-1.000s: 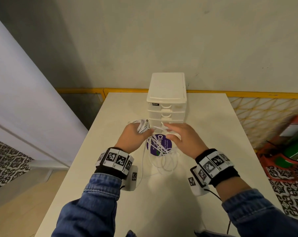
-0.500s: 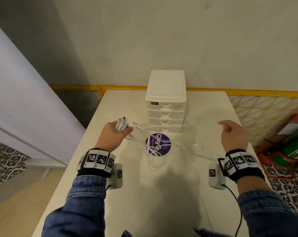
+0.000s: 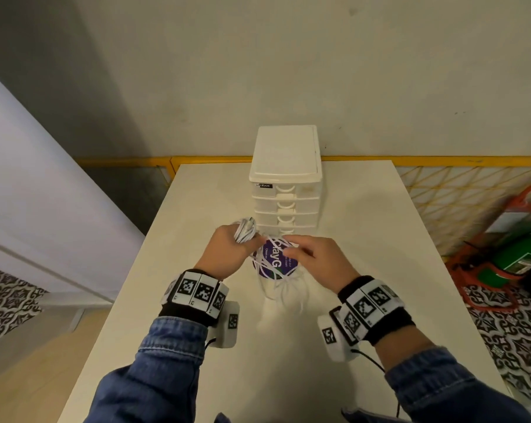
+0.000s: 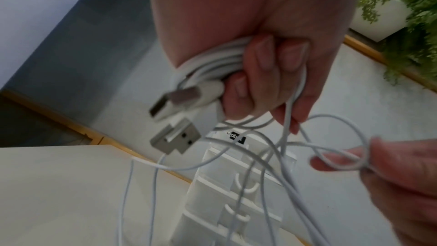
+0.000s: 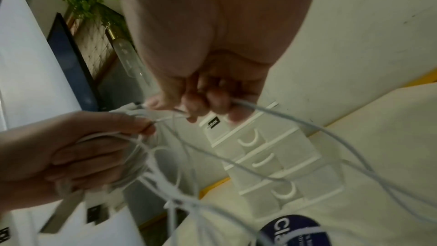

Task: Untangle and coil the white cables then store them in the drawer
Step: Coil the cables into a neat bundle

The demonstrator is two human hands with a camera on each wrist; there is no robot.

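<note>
Right hand brings the next loop in to the bundle!

The left hand [image 3: 227, 254] is clenched around the coiled white cables [image 4: 212, 63], plugs poking out past its fingers. The right hand [image 3: 316, 257], just beside it and level, pinches a loose strand running across to that fist; the slack tangle [image 3: 279, 279] hangs below both hands. The drawer unit [image 3: 285, 203] stands just beyond the knuckles, every drawer closed.

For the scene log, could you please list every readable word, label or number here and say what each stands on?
"ClayG": white letters on the round purple label lying on the table, partly crossed by white cables.
Small print beside it on that label: too small to read.
Black tag on the drawer unit: seems to end in "box"; the rest is blurred.
Square black-and-white codes on the wristbands: patterns, no text.
</note>
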